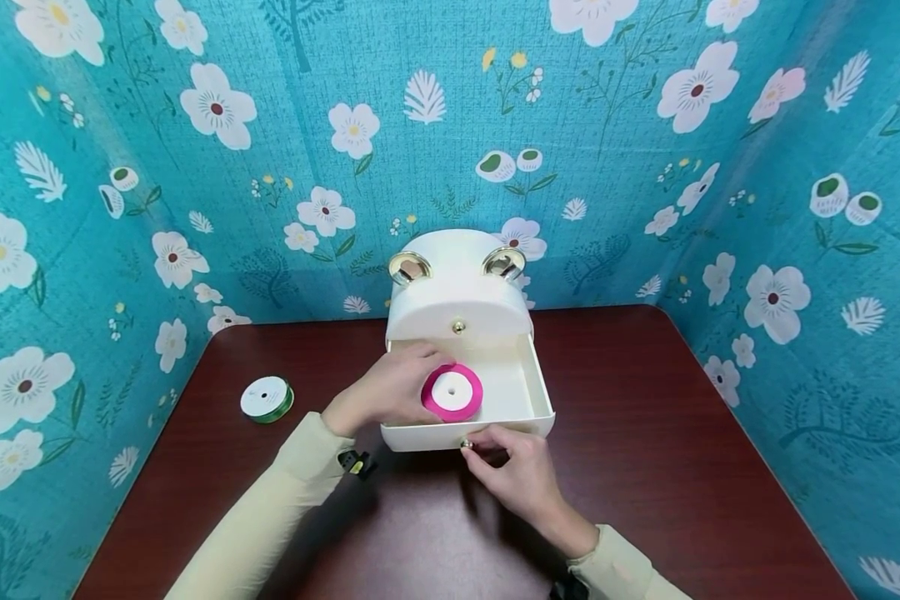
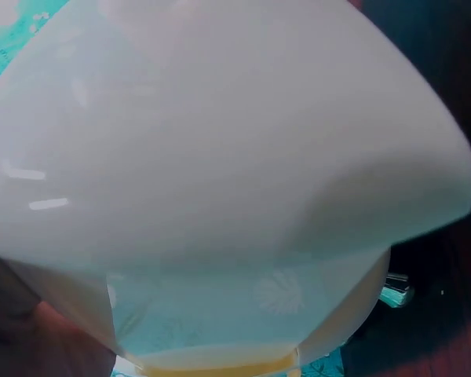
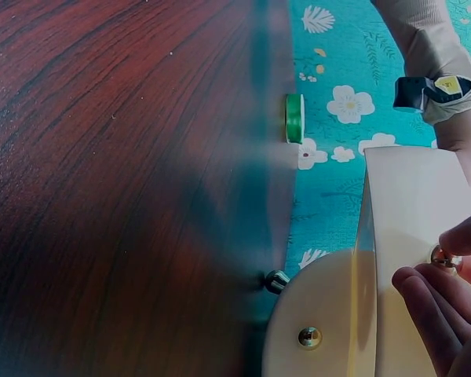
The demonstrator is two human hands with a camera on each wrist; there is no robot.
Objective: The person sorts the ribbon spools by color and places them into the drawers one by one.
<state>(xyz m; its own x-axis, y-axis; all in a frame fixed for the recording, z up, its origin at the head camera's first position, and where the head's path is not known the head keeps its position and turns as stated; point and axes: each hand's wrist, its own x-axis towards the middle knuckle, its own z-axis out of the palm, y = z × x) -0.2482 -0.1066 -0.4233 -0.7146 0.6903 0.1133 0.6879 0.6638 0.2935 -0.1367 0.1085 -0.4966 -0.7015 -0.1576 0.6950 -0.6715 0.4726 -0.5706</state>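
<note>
A pink ribbon spool [image 1: 470, 403] with a white centre is in the pulled-out drawer [image 1: 538, 379] of a white box [image 1: 457, 275]. My left hand [image 1: 401, 382] reaches over the drawer's left side and grips the spool's left edge, fingers behind it and thumb in front. At the drawer front, my right hand [image 1: 521, 473] pinches the small gold knob [image 3: 437, 255] between thumb and fingers. Much of the left wrist view is filled by a blurred white surface [image 2: 220, 141]; the spool is hidden there.
A green ribbon spool [image 1: 267, 399] with a white label lies left on the dark red wooden table [image 1: 630, 400]. The box has a second gold knob [image 1: 459, 326] above the drawer and two round gold fittings on top. Floral blue cloth [image 1: 435, 167] hangs behind and beside the table.
</note>
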